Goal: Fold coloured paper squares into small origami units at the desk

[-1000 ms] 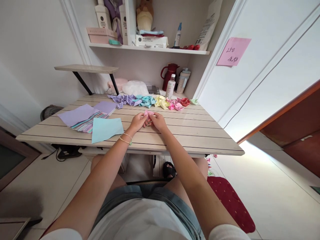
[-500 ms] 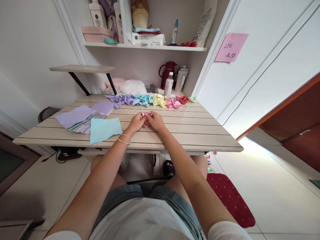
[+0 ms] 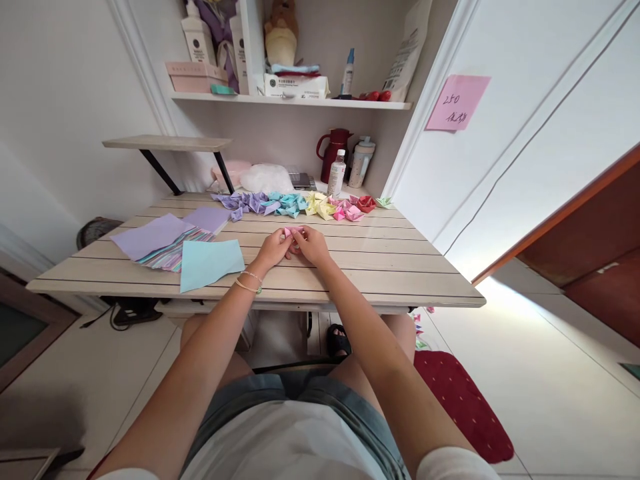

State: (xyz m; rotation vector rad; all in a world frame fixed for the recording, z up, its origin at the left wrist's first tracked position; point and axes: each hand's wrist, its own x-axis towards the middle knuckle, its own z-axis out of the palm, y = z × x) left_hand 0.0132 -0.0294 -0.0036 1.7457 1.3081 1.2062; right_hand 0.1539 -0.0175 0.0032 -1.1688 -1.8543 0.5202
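A small piece of folded pink paper (image 3: pixel 289 232) is pinched between my two hands, just above the middle of the wooden table. My left hand (image 3: pixel 274 248) closes on its left side, a beaded bracelet and a light band on the wrist. On the right side, my right hand (image 3: pixel 311 245) has its fingers closed on the same paper. Most of the paper is hidden by my fingers. Beyond the hands lies a row of folded paper pieces: purple (image 3: pixel 245 202), blue (image 3: pixel 290 204), yellow (image 3: pixel 321 206), pink (image 3: pixel 349 211), red (image 3: pixel 367 203) and pale green (image 3: pixel 385 202).
A light blue sheet (image 3: pixel 210 264), a purple sheet (image 3: pixel 153 237) and striped paper (image 3: pixel 173 251) overlap at the table's left. A clear bottle (image 3: pixel 337 175), a red jug (image 3: pixel 334 153) and a tumbler (image 3: pixel 361 162) stand behind the row. A raised wooden stand (image 3: pixel 167 143) rests at back left.
The camera view has tilted up slightly, so the scene sits a little lower. Both hands keep hold of the pink paper in almost the same pose.
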